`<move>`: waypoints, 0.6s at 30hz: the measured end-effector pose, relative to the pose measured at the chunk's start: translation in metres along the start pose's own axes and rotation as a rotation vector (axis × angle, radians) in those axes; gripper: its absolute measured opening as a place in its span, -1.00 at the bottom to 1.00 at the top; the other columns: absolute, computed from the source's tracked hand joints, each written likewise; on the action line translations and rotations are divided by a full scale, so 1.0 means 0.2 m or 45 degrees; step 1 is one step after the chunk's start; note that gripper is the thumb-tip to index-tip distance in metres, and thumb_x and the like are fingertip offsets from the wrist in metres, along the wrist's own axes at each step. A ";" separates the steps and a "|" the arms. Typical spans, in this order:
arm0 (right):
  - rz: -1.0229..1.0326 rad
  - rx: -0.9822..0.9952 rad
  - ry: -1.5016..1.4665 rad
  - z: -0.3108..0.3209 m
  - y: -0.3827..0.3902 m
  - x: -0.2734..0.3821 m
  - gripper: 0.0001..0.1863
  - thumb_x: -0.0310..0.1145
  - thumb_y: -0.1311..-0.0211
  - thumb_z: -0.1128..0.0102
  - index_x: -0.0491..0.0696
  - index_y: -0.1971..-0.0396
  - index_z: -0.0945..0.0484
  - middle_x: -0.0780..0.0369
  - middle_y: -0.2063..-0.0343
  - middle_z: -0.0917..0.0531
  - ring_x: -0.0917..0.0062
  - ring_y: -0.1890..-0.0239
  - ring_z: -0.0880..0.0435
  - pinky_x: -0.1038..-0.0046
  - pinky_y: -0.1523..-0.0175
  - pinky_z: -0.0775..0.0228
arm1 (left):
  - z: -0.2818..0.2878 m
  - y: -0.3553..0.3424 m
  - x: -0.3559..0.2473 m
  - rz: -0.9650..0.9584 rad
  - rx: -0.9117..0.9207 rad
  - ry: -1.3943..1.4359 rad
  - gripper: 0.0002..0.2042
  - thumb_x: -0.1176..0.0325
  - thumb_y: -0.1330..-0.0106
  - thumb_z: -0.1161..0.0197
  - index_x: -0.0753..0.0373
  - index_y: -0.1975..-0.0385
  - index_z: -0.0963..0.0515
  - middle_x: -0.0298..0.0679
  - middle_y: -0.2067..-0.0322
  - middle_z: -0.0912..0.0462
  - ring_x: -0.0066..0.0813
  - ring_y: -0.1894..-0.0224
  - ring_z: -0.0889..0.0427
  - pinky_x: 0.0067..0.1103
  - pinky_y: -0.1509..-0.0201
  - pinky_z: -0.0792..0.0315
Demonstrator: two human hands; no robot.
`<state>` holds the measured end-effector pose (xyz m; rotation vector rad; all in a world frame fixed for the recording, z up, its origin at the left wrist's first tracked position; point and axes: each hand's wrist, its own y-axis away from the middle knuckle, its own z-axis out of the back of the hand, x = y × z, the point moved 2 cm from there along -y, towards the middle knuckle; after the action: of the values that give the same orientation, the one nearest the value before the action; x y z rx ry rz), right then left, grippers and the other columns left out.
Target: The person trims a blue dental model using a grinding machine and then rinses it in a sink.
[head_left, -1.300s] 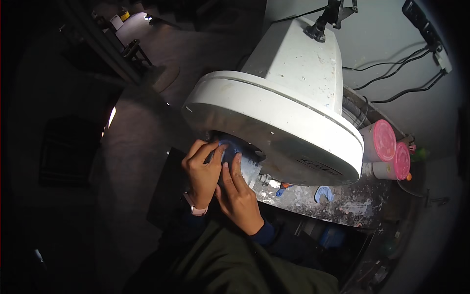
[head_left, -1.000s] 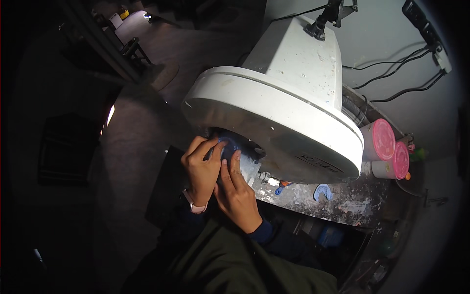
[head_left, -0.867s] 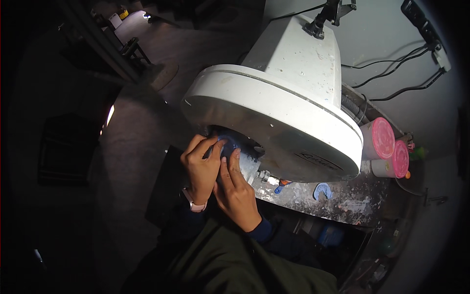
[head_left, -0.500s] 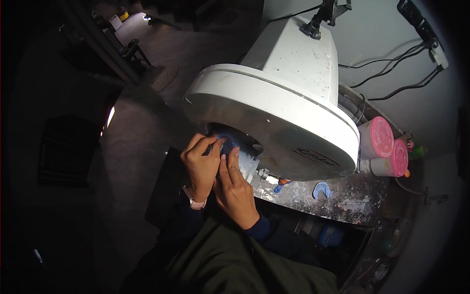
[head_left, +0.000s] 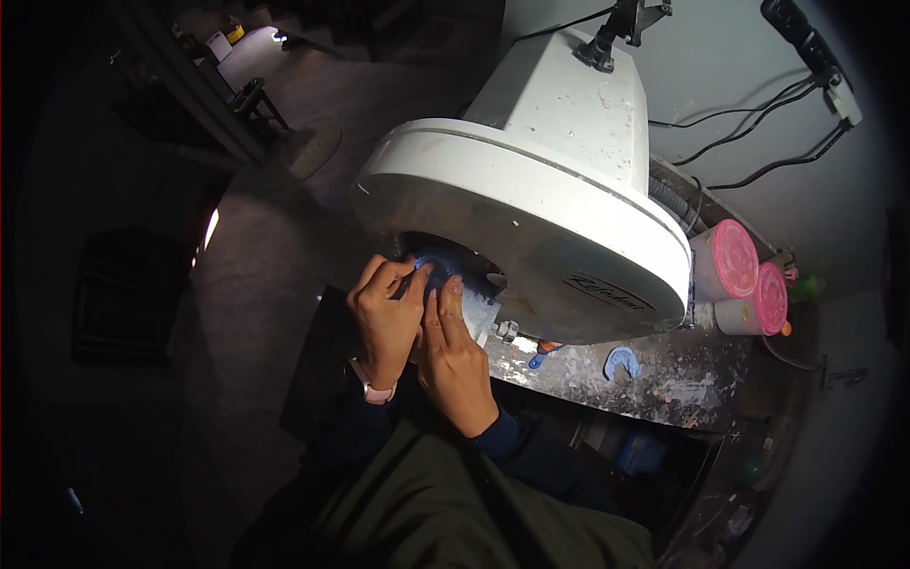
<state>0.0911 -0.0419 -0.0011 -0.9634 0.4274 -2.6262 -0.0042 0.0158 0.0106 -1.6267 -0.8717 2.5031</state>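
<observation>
A white machine (head_left: 531,175) with a large round housing has a dark opening low on its front, with a pale, stained ledge (head_left: 479,318) below it. My left hand (head_left: 387,322), with a pink-banded watch at the wrist, grips a blue piece (head_left: 438,266) inside the opening, fingers curled on it. My right hand (head_left: 453,365) presses its fingertips against the same piece from below, fingers close together. The piece's shape is partly hidden by my fingers and shadow. A blue U-shaped piece (head_left: 621,362) lies on the stained bench to the right.
Two pink-lidded tubs (head_left: 735,256) stand right of the machine. A small orange-and-blue tool (head_left: 540,354) and a metal fitting (head_left: 507,332) sit under the housing. A power strip (head_left: 839,100) with black cables hangs on the wall. A dark floor area and stool (head_left: 256,104) lie left.
Both hands and the blue piece appear slightly higher in the picture. The machine, tubs and bench have shifted slightly up and left too, so the view has moved a little. Both hands keep their grip.
</observation>
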 end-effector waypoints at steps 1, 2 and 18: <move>-0.026 0.004 -0.020 0.00 0.00 0.00 -0.52 -0.50 -0.26 -0.10 -0.46 -0.12 -0.35 -0.30 -0.27 -0.22 -0.01 -0.34 -0.29 0.33 -0.14 -0.50 | 0.00 0.00 -0.01 -0.015 -0.008 -0.040 -0.87 0.68 -0.03 -0.42 0.45 0.50 -0.56 -0.18 0.52 -0.54 -0.52 0.53 -0.60 -0.60 0.48 -0.48; -0.053 0.007 -0.039 0.00 0.00 0.00 -0.53 -0.50 -0.26 -0.09 -0.46 -0.11 -0.35 -0.30 -0.28 -0.21 -0.02 -0.34 -0.29 0.33 -0.14 -0.49 | 0.00 0.00 -0.02 -0.030 -0.017 -0.080 -0.85 0.70 0.00 -0.43 0.47 0.54 -0.54 -0.18 0.54 -0.55 -0.57 0.53 -0.58 -0.62 0.50 -0.50; -0.017 0.028 0.028 -0.03 0.01 0.02 -0.39 -0.58 -0.05 -0.11 -0.49 -0.15 -0.29 -0.34 -0.27 -0.20 -0.02 -0.38 -0.23 0.32 -0.26 -0.39 | 0.00 -0.01 0.00 -0.029 0.003 -0.076 -0.92 0.64 -0.05 -0.39 0.41 0.47 -0.62 -0.15 0.53 -0.56 -0.34 0.56 -0.59 -0.51 0.50 -0.40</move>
<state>0.0858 -0.0448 -0.0043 -0.9346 0.3976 -2.6500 -0.0044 0.0173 0.0115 -1.5401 -0.8877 2.5482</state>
